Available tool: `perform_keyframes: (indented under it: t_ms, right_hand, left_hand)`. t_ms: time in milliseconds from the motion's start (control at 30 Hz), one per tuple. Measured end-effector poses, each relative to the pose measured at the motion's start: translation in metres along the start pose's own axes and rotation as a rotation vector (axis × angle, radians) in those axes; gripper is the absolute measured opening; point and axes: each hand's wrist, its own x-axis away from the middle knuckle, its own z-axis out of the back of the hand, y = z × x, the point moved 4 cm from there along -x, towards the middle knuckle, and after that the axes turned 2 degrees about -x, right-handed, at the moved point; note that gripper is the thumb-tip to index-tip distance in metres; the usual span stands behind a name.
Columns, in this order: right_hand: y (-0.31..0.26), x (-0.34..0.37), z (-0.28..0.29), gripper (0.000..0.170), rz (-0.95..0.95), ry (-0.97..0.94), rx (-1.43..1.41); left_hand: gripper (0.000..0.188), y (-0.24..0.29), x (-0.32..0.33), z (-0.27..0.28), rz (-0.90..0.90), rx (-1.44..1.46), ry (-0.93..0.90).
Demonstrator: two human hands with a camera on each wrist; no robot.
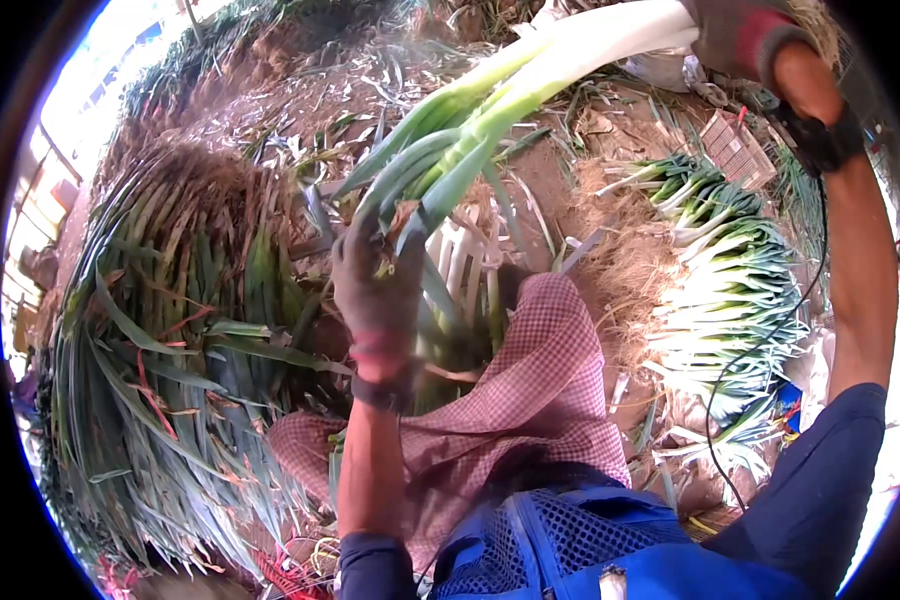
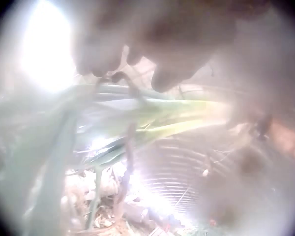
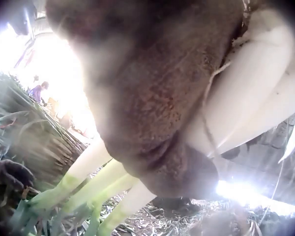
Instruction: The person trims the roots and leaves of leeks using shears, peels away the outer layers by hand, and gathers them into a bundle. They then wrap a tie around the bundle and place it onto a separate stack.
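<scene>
My right hand (image 1: 735,40), in a dark glove, grips several leeks (image 1: 570,55) by their thick white ends at the upper right. Their green leaves slant down to the left. In the right wrist view the glove (image 3: 152,98) wraps round the white shanks (image 3: 250,83), and the green parts hang below. Among the leaf ends is my gloved left hand (image 1: 380,290), fingers apart and loosely bent. In the hazy left wrist view its fingers (image 2: 172,73) hang just above the leaves (image 2: 157,113), with a brown withered strip (image 2: 130,147) near the fingertips.
A tall heap of untrimmed leeks (image 1: 170,300) stands at the left. On the right, trimmed leeks (image 1: 720,270) lie in a row, roots inward. A checked cloth (image 1: 510,390) covers the lap, with white leek shanks (image 1: 460,250) beyond. Scraps litter the ground. A cable (image 1: 715,400) hangs by the right arm.
</scene>
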Motion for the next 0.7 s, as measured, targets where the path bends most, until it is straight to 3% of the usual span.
perform_keyframes:
  t_ms: [67,133,167,233,267,300,333,367,400,433,533,633,700]
  right_hand:
    - [-0.009,0.022,0.026,0.025,-0.018,0.021,-0.106]
    - [-0.005,0.026,0.042,0.029,-0.030,-0.070,-0.234]
    - [-0.011,0.032,0.038,0.026,-0.019,0.006,-0.143]
    - [-0.008,0.041,0.036,0.023,-0.010,0.074,-0.051]
    - [0.004,0.042,0.031,0.020,-0.049,-0.041,-0.276]
    - [0.013,0.043,0.024,0.017,-0.093,-0.151,-0.500]
    - [0.016,0.045,0.013,0.017,-0.101,-0.156,-0.500]
    - [0.017,0.048,0.002,0.016,-0.083,-0.061,-0.315]
    - [0.020,0.050,-0.005,0.015,-0.065,0.033,-0.127]
    - [0.026,0.051,-0.011,0.015,-0.074,0.023,-0.125]
    - [0.050,0.056,-0.046,0.017,-0.137,-0.055,-0.207]
    - [0.089,0.080,-0.097,0.019,-0.230,-0.189,-0.003]
    - [0.125,0.121,-0.130,0.022,-0.281,-0.150,-0.038]
  left_hand:
    - [0.048,0.022,-0.018,-0.008,-0.377,-0.546,0.022]
    - [0.031,-0.023,-0.025,-0.011,-0.030,-0.392,-0.183]
    - [0.031,-0.040,-0.024,-0.001,-0.033,-0.396,-0.184]
    - [0.016,-0.077,-0.018,0.021,-0.043,-0.551,-0.434]
    - [0.016,-0.095,-0.012,0.041,-0.124,-0.871,-0.471]
    - [0.017,-0.104,-0.005,0.066,0.058,-0.993,-0.499]
    - [0.019,-0.157,0.008,0.109,0.151,-0.997,-0.465]
    - [0.024,-0.162,0.015,0.133,0.268,-1.188,-0.712]
    - [0.027,-0.221,0.029,0.173,0.274,-1.288,-0.786]
    - [0.030,-0.277,0.042,0.211,0.274,-1.385,-0.865]
    - [0.036,-0.232,0.035,0.214,0.335,-1.422,-0.940]
    - [0.037,-0.226,0.040,0.224,0.162,-1.245,-1.046]
    - [0.040,-0.206,0.034,0.210,0.394,-1.303,-1.180]
